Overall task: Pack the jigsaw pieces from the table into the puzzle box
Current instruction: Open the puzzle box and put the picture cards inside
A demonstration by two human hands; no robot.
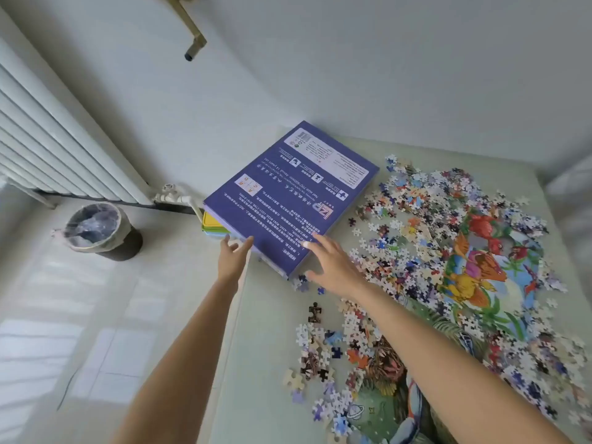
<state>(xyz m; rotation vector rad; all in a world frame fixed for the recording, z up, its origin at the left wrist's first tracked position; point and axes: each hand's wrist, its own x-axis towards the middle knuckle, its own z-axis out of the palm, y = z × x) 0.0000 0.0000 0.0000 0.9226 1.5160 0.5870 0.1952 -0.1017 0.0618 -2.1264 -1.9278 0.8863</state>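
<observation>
A flat purple puzzle box (288, 193) lies printed-back up at the table's far left corner, overhanging the edge. My left hand (232, 254) reaches to its near left corner with fingers spread, touching the box edge. My right hand (330, 261) lies with straight fingers on the box's near right corner. Loose jigsaw pieces (432, 225) are heaped across the right of the table, with a partly joined colourful picture (480, 270) among them. A smaller scatter of pieces (333, 347) lies near my right forearm.
The pale green table (266, 347) ends just left of my left arm. Yellow and green trays (213, 224) stick out under the box. On the floor to the left stand a lined waste bin (99, 230) and a white radiator (54, 142).
</observation>
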